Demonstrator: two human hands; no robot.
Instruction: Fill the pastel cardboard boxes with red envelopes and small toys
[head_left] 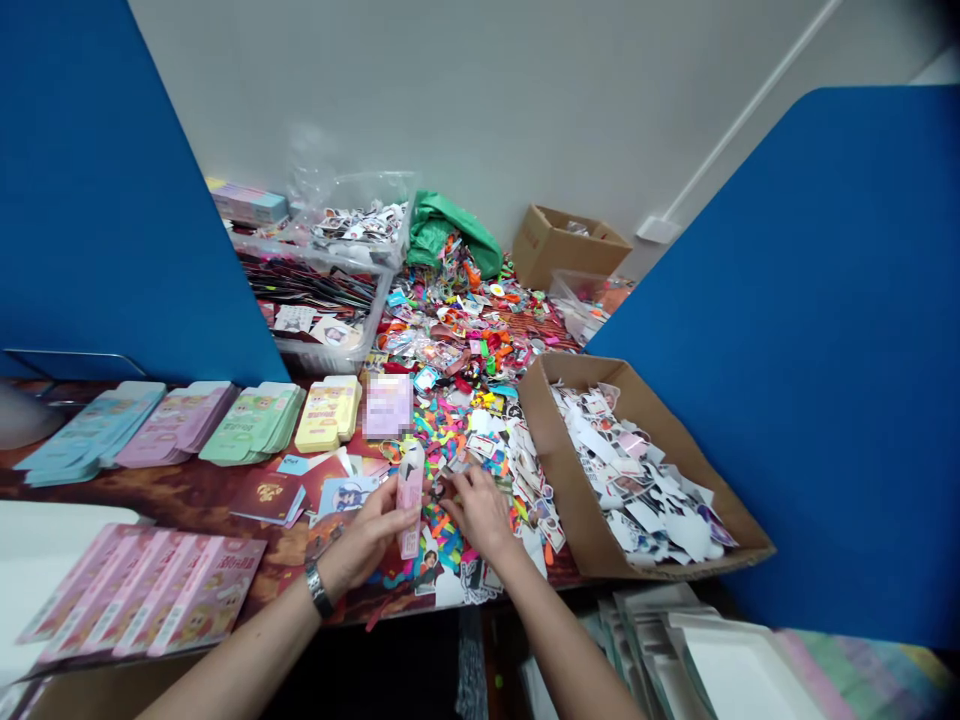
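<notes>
My left hand (375, 528), with a metal-band watch (318, 590) at its wrist, is wrapped round a narrow pink packet (410, 505) held upright. To its right, my right hand (478, 508) reaches into the pile of small colourful pieces (450, 430), its fingers bent downward; what is between the fingertips is hidden. Dark red booklets (270, 497) and a card with a blue-haired figure (347, 495) lie left of the packet. White cut-out stickers (480, 580) lie near the table's front edge, below my right hand.
Stacks of blue (97, 430), purple, green (251, 425) and yellow packets line the left; several pink boxes (214, 595) lie in front. A cardboard box (559, 500) of stickers stands right. Clear bins (367, 340) and a green bag (457, 230) are behind. Blue partitions (810, 350) flank the table.
</notes>
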